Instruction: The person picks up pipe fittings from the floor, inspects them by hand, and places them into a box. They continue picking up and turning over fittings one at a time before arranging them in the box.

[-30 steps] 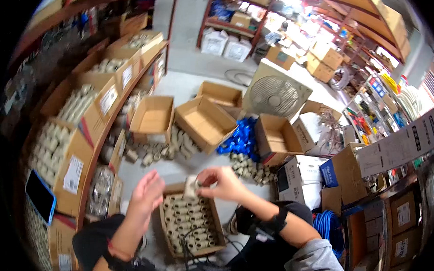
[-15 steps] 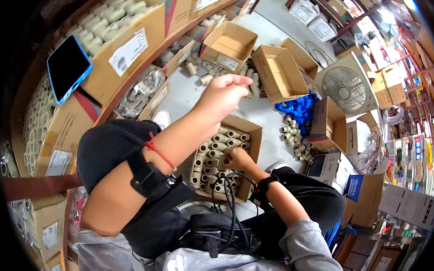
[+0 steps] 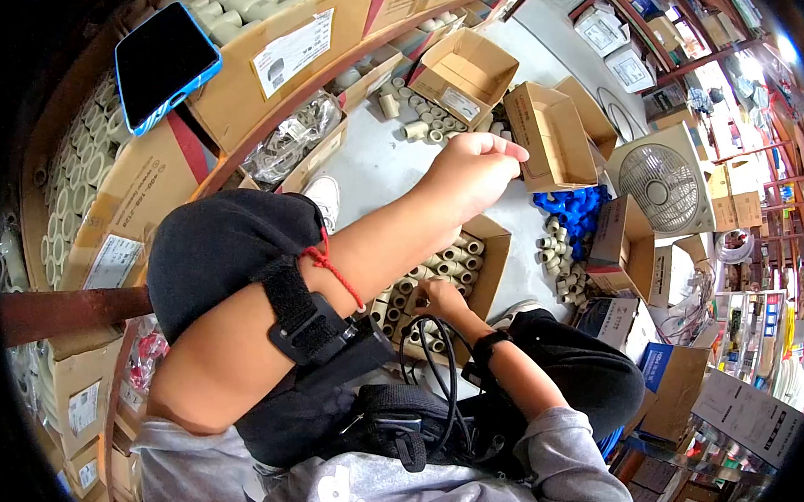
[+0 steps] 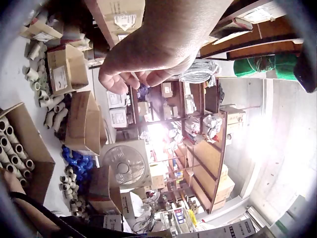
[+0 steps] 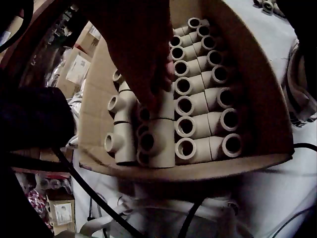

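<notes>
Right hand (image 5: 141, 54) reached down into the carton (image 3: 494, 267), fingers and thumb curled round a beige tee fitting (image 5: 166, 106); looked like a pinch, though shadow hid part of the contact. Tee sat right under the fingertips, inside the carton, left of the middle in the right wrist view, its long axis running along its column, end to end with the neighbour tee (image 5: 166, 148) on the near-wall side. Right hand was clearly the nearer one. Left hand (image 3: 477, 171) hung past the carton's far side, apart from the fittings, fingers loosely bent, holding nothing.

Tight spots: side column (image 5: 124, 144) ran close on the left, paired columns (image 5: 199, 119) with openings facing up packed the right, so the tee had little room sideways. Left forearm (image 3: 392, 238) crossed above the carton and covered part of it in the head view; black cables (image 3: 443, 361) looped just beside the right wrist.

Around: blue pile (image 3: 573, 218), loose fittings (image 3: 560, 264), fan (image 3: 658, 186) beyond the carton; phone (image 3: 162, 64) on the shelf boxes, well apart from both hands
</notes>
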The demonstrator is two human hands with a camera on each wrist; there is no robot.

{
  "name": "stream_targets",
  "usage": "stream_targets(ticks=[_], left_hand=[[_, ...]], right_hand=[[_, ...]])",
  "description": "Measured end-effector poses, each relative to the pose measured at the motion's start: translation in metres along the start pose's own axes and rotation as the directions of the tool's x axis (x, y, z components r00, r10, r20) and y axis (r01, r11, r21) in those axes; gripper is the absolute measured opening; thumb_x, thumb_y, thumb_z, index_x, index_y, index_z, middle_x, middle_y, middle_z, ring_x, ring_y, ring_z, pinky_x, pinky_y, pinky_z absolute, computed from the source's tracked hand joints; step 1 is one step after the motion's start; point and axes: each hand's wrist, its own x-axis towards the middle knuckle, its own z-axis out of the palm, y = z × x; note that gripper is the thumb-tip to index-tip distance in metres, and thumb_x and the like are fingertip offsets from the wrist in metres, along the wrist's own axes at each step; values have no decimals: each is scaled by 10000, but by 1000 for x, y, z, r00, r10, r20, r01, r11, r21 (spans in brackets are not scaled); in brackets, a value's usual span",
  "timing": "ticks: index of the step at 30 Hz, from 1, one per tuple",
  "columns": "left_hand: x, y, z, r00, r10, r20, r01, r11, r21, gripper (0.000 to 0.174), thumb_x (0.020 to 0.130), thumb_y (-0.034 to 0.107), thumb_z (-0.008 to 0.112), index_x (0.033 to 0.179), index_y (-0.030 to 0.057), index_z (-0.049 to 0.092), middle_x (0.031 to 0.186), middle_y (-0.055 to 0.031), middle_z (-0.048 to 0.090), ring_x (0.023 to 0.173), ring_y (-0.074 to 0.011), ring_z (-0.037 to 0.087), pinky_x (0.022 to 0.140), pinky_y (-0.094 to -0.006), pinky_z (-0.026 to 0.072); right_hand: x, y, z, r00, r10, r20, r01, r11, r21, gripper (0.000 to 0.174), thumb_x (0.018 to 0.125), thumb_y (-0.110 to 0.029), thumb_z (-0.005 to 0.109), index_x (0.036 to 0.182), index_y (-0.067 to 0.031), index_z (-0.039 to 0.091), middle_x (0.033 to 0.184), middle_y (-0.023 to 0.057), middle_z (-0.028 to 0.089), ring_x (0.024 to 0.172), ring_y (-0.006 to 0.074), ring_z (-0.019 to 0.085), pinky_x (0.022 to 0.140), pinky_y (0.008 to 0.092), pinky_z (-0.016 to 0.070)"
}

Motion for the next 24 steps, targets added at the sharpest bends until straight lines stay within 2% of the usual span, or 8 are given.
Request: stream_targets(ticks=[13, 14, 18, 19, 20, 21, 23, 24], left_hand=[[1, -5, -4, 1000, 0, -17, 0, 1000, -1, 108, 782, 195, 478, 846, 134, 540, 863, 54, 504, 771, -46, 439, 659, -212, 347], [2, -5, -4, 1000, -4, -21, 4, 1000, -2, 109, 783, 197, 477, 846, 135, 541, 865, 54, 506, 771, -45, 440, 661, -214, 347], [9, -10, -11, 999, -2, -38, 2, 1000, -8, 126, 782, 199, 465, 865, 153, 549, 877, 57, 513, 773, -46, 447, 679, -225, 351], [14, -13, -13, 999, -17, -51, 16, 1000, -11, 130, 781, 198, 463, 869, 157, 550, 878, 58, 513, 773, -46, 448, 683, -227, 352], [19, -14, -16, 996, -23, -88, 23, 1000, -4, 143, 782, 190, 450, 878, 161, 552, 888, 58, 512, 788, -54, 450, 695, -237, 355], [26, -16, -18, 986, -34, -162, 19, 995, -95, 153, 730, 114, 494, 864, 85, 561, 766, 16, 518, 664, -71, 445, 539, -182, 361], [47, -25, -27, 962, -145, -229, 119, 985, -125, 149, 721, 138, 500, 855, 121, 563, 797, 20, 516, 692, -92, 448, 592, -237, 370], [60, -30, -32, 960, -143, -240, 124, 988, -94, 150, 718, 141, 499, 854, 130, 562, 801, 19, 515, 700, -97, 448, 604, -251, 368]], right_hand=[[1, 0, -3, 1000, -5, 26, 4, 1000, 30, 353, 511, -215, 717, 698, -13, 495, 658, 136, 539, 644, 295, 525, 570, 350, 422], [2, 1, -6, 999, -15, 38, 15, 1000, 11, 392, 497, -259, 719, 749, -20, 538, 696, 154, 565, 687, 310, 545, 611, 365, 437], [10, 18, -15, 978, -37, 205, -6, 979, 202, 426, 530, -329, 713, 796, -33, 562, 735, 108, 590, 677, 243, 562, 619, 315, 445], [9, 5, -39, 971, 2, 239, -22, 996, 83, 438, 587, -343, 688, 865, -28, 563, 777, 96, 601, 720, 199, 571, 644, 289, 445], [10, 10, -50, 980, 39, 195, -67, 988, 140, 441, 603, -351, 677, 886, -33, 564, 792, 96, 603, 728, 196, 572, 647, 289, 445], [11, 17, -62, 985, 79, 155, -109, 974, 199, 443, 620, -359, 666, 907, -37, 565, 807, 96, 604, 735, 193, 572, 650, 290, 445], [22, 30, -95, 989, 113, 97, -133, 964, 230, 459, 641, -360, 652, 931, -17, 558, 810, 94, 604, 746, 183, 567, 666, 286, 446], [21, 35, -112, 978, 208, 28, -203, 903, 378, 449, 646, -333, 657, 936, -5, 556, 779, 86, 604, 722, 162, 562, 641, 275, 446]])
